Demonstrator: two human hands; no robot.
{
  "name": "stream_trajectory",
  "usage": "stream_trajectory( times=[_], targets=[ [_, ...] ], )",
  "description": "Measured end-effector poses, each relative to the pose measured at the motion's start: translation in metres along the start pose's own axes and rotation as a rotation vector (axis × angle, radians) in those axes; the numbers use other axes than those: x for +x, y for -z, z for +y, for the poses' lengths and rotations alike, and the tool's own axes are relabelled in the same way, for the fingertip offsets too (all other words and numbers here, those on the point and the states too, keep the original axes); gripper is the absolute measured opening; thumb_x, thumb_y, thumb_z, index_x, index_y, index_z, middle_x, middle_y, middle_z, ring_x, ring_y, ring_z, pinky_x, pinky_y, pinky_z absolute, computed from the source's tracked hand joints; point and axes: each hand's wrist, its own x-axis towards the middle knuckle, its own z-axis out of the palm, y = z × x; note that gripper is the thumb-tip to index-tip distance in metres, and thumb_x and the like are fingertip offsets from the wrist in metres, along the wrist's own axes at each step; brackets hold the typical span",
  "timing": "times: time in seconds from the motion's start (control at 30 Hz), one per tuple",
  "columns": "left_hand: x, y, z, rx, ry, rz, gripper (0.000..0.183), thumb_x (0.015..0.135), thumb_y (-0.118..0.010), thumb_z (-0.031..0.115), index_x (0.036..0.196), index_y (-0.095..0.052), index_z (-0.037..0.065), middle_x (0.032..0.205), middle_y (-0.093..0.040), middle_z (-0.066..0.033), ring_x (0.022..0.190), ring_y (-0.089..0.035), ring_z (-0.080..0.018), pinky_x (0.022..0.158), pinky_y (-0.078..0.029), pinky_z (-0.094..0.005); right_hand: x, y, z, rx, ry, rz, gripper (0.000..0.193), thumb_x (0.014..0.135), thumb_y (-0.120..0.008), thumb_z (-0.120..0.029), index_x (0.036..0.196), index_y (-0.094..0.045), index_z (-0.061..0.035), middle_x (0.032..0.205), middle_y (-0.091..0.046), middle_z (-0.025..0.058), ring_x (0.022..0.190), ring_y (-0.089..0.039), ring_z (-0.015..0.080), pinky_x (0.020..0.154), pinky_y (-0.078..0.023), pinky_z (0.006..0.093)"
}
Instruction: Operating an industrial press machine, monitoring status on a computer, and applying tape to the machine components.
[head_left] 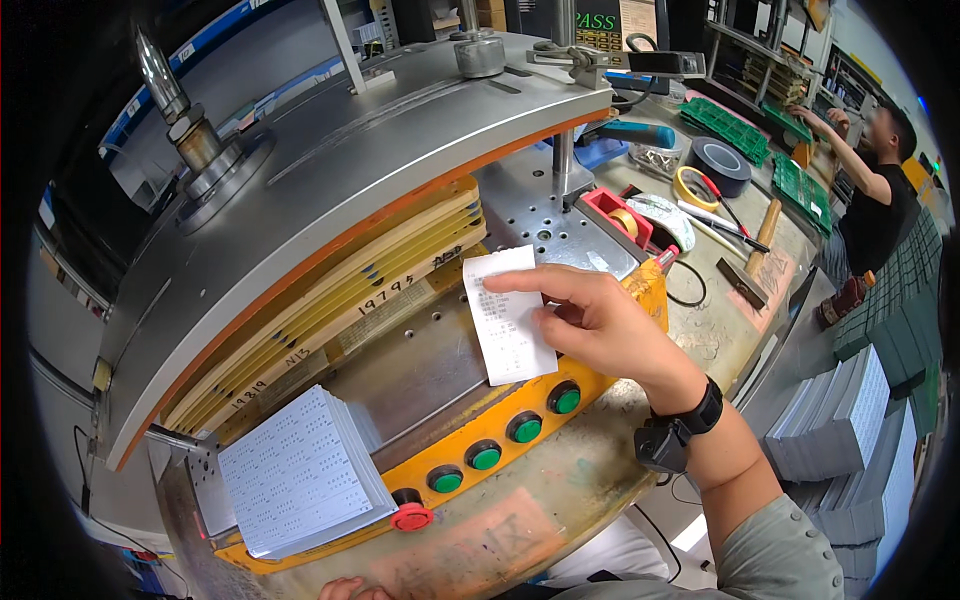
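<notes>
A white printed paper slip is in my right hand, over the front edge of the press. My index finger stretches across the slip's face and my thumb is at its right edge; the other fingers are mostly hidden. Of my left hand, only fingertips show at the bottom edge, by the bench's front, so its grip is hidden. To the left, a stack of white sheets with rows of small dark marks lies on the press bed.
The grey upper plate overhangs pale layered boards. Green buttons and a red knob line the yellow front. At right are tape rolls, a hammer and stacked panels. A co-worker sits beyond.
</notes>
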Motion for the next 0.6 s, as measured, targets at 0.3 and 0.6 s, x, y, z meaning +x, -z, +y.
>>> stream_trajectory(
  times=[0.3, 0.6],
  targets=[
    [0.0001, 0.0012, 0.0020, 0.046, 0.005, 0.007, 0.005, 0.082, -0.060, -0.001, 0.084, -0.058, 0.004, 0.086, -0.061, -0.0123, 0.080, -0.058, -0.0312, 0.077, -0.046, -0.0429, 0.0008, -0.0004, -0.0052, -0.054, -0.006, -0.006, 0.045, 0.079, -0.053, 0.004, 0.121, -0.062, -0.0090, 0.096, -0.066, 0.0136, 0.073, -0.061, 0.0199, 0.071, -0.051, 0.0309],
    [0.0067, 0.0026, 0.0032, 0.028, 0.001, 0.003, 0.004, 0.082, -0.062, 0.000, 0.084, -0.059, 0.003, 0.086, -0.062, -0.0119, 0.077, -0.059, -0.0310, 0.073, -0.047, -0.0421, -0.0018, -0.0010, -0.0036, -0.029, -0.039, -0.002, 0.049, 0.077, -0.052, 0.006, 0.122, -0.062, -0.0097, 0.092, -0.064, 0.0085, 0.067, -0.052, 0.0118, 0.064, -0.045, 0.0243]
  ],
)
